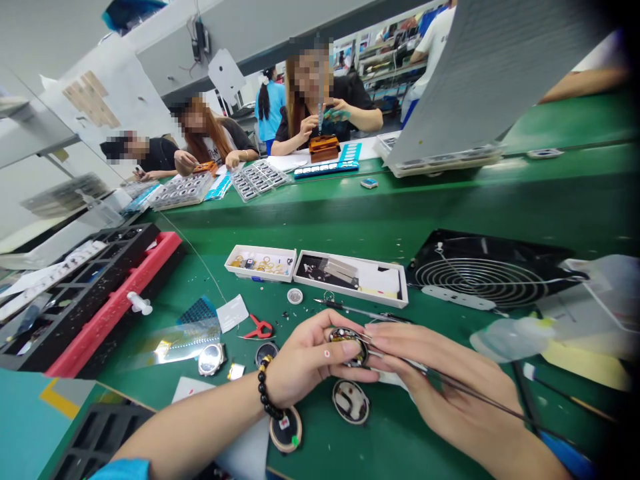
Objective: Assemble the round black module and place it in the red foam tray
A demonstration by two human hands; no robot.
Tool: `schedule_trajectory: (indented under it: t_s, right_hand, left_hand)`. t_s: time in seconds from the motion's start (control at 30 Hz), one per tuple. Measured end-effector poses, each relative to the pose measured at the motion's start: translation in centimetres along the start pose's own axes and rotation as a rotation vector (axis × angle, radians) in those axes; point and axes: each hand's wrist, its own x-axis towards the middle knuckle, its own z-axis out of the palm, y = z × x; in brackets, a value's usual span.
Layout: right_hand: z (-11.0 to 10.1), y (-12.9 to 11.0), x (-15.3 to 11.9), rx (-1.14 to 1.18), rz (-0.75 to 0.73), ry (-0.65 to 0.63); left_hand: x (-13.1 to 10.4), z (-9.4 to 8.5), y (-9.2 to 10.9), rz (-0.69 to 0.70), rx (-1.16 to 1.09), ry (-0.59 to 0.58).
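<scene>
My left hand [301,363], with a black bead bracelet on its wrist, grips a small round watch case [341,333] with electronic parts inside. The thumb lies across its open face. In my right hand [445,387] is a pair of metal tweezers [480,389], its tips at the right rim of the case. The contact point is partly hidden by fingers. Just below lies an oval-looking case part [351,401] with a pale inside. A dark round cover [285,433] with a green sticker rests under my left wrist. Further left lies a silver watch case [211,359].
Behind my hands stand two white trays of small parts, one with gold rings [265,260], the other with dark pieces [327,270]. A black fan [470,270] and a plastic bottle [513,340] are at right. Red pliers [260,327] lie left. Co-workers [320,100] sit opposite.
</scene>
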Motion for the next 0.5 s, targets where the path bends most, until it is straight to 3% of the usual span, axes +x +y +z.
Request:
schedule_trajectory:
  t_s: [0.5]
  right_hand:
    - [0.03,0.29,-0.14,0.049,0.068,-0.004]
  left_hand:
    - [0.09,-0.12,-0.41,0.054,0.064,0.035]
